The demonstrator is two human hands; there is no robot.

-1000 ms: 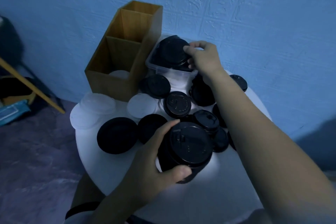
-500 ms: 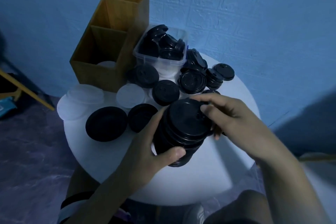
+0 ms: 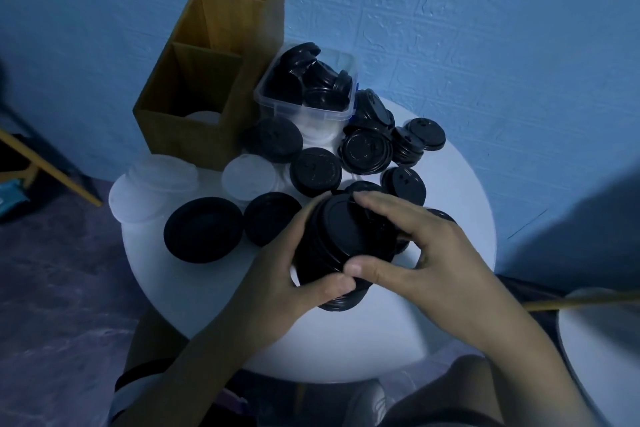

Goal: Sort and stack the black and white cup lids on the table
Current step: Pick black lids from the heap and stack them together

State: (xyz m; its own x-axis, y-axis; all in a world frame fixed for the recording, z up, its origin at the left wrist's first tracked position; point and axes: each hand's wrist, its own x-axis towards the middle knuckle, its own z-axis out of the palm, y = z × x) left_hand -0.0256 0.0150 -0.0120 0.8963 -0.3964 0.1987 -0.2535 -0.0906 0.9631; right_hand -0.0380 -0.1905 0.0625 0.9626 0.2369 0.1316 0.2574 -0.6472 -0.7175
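Stack of black lids [image 3: 332, 236], tilted, sits over the near half of a round white desk [image 3: 346, 340]. The left hand [image 3: 277, 281] wraps around the stack's side, thumb at the front. The right hand [image 3: 426, 253] grasps the top lid, thumb on its near rim and fingers across the far edge. Beyond lie loose black lids [image 3: 315, 170] and white lids [image 3: 248, 180]. Farthest back, a divided wooden box [image 3: 183, 135] stands just beside a clear tub [image 3: 298, 113] holding more black lids, against a blue wall [image 3: 485, 45].
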